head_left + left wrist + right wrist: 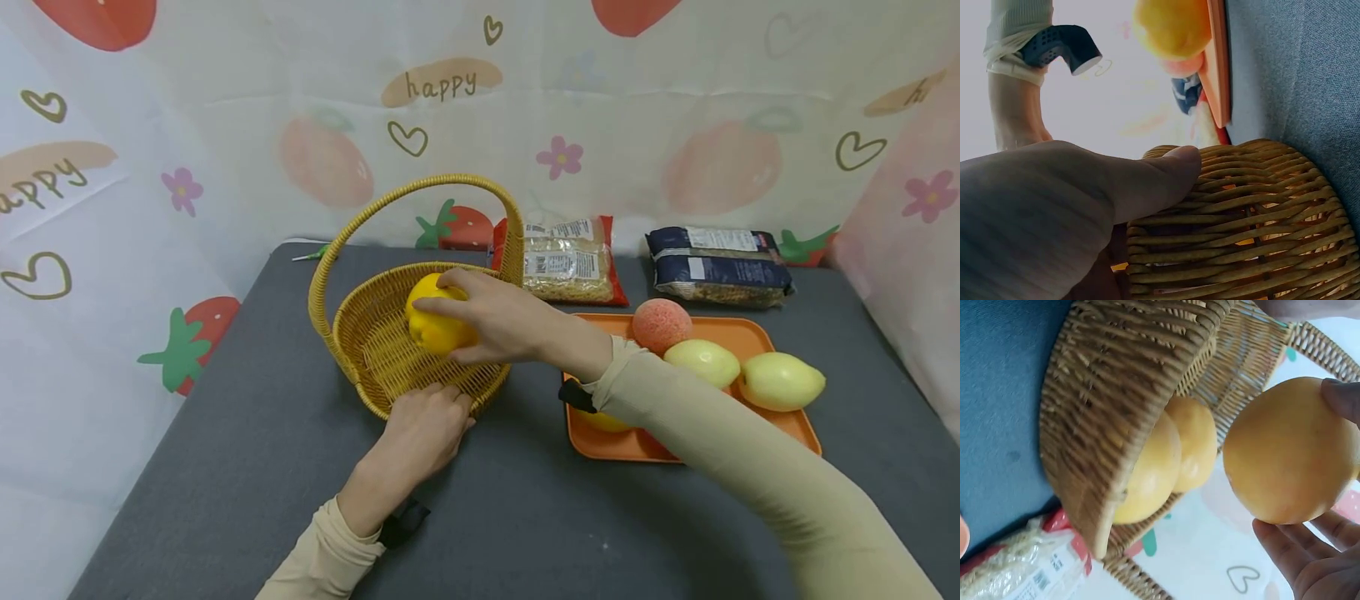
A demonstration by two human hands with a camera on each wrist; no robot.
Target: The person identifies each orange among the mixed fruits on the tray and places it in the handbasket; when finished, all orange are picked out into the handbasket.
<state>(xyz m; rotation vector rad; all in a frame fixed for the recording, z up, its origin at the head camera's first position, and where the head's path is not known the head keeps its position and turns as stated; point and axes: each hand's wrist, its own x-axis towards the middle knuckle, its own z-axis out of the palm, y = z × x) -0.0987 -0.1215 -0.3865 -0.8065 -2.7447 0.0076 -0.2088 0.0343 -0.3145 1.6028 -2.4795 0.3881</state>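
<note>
A round, smooth yellow fruit (pixel 1291 450) is in my right hand (pixel 502 321), gripped between thumb and fingertips over the wicker basket (pixel 382 337). From the head, the same yellow fruit (pixel 438 329) shows above the basket's woven floor. My left hand (pixel 423 429) grips the basket's near rim. Its thumb lies along the outer weave, as the left wrist view shows, while the fingers go over to the inside. Inside the basket are two more yellow fruits (pixel 1154 469), seen from the right wrist; my right hand hides them from the head camera.
To the right, an orange tray (pixel 761 333) carries a pink peach-like fruit (pixel 662 325), pale yellow-green fruits (pixel 703 363) and a yellow fruit (pixel 603 421) partly under my right wrist. Behind stand a red-edged clear bag (pixel 566 262) and a dark blue bag (pixel 720 267). The basket's handle (pixel 420 187) arches overhead.
</note>
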